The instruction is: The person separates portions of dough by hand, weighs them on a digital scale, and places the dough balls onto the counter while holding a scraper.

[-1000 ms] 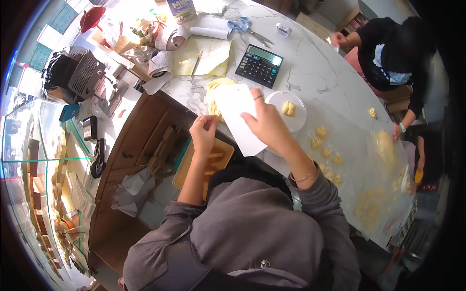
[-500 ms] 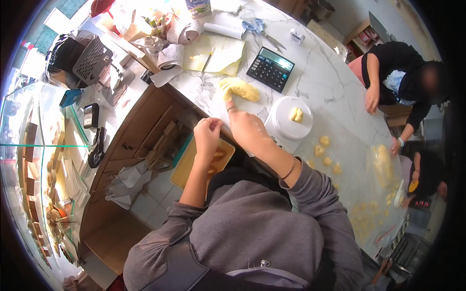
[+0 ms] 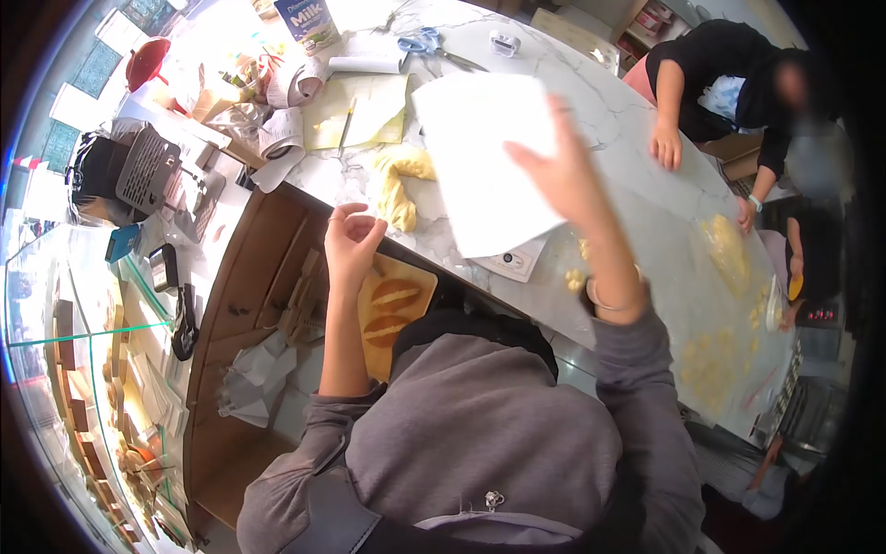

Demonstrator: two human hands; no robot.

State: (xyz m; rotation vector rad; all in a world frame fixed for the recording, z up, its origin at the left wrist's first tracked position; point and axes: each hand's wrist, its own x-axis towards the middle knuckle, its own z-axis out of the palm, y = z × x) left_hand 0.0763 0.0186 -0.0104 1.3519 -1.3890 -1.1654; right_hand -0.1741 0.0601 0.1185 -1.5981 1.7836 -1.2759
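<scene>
The right hand [image 3: 565, 175] pinches a white board [image 3: 489, 166]; the left hand [image 3: 353, 242], loosely spread, nears a seemingly undivided dough strip [image 3: 394, 192]. Dough pieces [image 3: 575, 279] near the right hand look portioned.

Seeing a blue-and-white printed milk carton [image 3: 307, 23] standing near blue-handled metal scissors [image 3: 443, 53], with a small white plastic case [image 3: 505, 42] lying just beside the blade tips. Seeing a slim dark-and-yellow pen [image 3: 346, 127] resting across a pale yellow paper sheet [image 3: 378, 103], near a curled white paper strip [image 3: 281, 134]. Farther left, finding a red rounded bowl-like object [image 3: 148, 63], a grey perforated plastic piece [image 3: 148, 168] and a clear glass display case [image 3: 51, 309].
</scene>
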